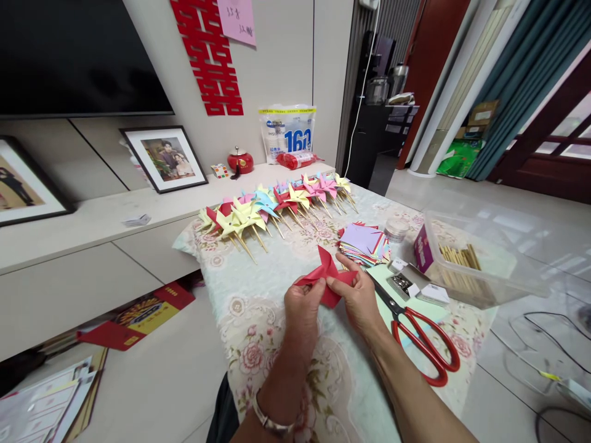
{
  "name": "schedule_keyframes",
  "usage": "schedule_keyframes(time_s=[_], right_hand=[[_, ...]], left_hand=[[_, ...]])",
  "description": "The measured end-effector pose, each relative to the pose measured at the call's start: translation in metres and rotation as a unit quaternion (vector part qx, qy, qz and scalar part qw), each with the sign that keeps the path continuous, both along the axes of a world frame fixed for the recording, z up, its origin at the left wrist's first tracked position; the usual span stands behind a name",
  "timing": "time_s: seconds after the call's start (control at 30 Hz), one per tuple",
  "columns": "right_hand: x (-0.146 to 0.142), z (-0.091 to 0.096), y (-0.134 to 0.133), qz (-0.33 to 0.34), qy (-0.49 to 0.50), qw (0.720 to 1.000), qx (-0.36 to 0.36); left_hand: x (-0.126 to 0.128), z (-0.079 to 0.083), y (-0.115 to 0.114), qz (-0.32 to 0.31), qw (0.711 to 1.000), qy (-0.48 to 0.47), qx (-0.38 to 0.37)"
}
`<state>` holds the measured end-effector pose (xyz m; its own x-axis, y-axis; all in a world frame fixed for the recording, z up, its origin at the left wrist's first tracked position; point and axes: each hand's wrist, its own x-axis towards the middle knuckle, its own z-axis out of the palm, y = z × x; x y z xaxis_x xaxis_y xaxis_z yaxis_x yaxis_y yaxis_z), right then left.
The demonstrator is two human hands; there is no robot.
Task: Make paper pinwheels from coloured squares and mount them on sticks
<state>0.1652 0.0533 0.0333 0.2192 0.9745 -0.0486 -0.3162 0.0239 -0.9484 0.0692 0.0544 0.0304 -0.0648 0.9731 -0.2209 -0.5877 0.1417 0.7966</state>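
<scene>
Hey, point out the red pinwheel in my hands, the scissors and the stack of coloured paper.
Red pinwheel [329,266]: head view, folded paper near its centre.
Scissors [394,306]: head view, around the pivot.
Stack of coloured paper [362,239]: head view, purple top sheet.

floral-covered table [249,283], pinwheels [287,200], stacked paper squares [362,239], clear plastic bin [496,261]

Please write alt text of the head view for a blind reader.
Left hand and right hand pinch a red paper pinwheel above a floral tablecloth. Pinwheels on sticks lie beyond; rightward are stacked paper squares, red-handled scissors and a clear bin of sticks.
</scene>
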Motion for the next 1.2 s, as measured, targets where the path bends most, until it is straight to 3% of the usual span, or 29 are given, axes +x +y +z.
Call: schedule_keyframes(time_s=[0.17,0.33,0.4,0.57,0.77,0.93,1.2], right_hand=[[0.006,-0.001,0.002,-0.009,-0.005,1.000,0.028],[0.013,-0.002,0.001,-0.101,-0.104,0.985,0.098],[0.013,-0.001,-0.001,-0.108,-0.209,0.960,0.149],[0.007,0.000,-0.006,-0.037,-0.423,0.860,0.282],[0.006,-0.006,-0.004,0.011,-0.493,0.817,0.299],[0.008,-0.007,-0.004,0.024,-0.501,0.814,0.292],[0.008,0.001,-0.008,0.045,-0.461,0.851,0.249]], left_hand=[[-0.007,0.008,0.002,-0.004,1.000,-0.015,0.010],[-0.016,0.008,0.005,0.006,1.000,-0.004,-0.019],[-0.018,0.005,0.006,0.008,1.000,0.002,-0.023],[-0.023,0.004,0.011,0.031,0.999,0.021,-0.028],[-0.026,0.003,0.012,0.046,0.996,0.068,-0.024],[-0.025,0.002,0.011,0.039,0.998,0.049,-0.021],[-0.020,0.008,0.008,0.020,0.999,0.029,-0.010]])
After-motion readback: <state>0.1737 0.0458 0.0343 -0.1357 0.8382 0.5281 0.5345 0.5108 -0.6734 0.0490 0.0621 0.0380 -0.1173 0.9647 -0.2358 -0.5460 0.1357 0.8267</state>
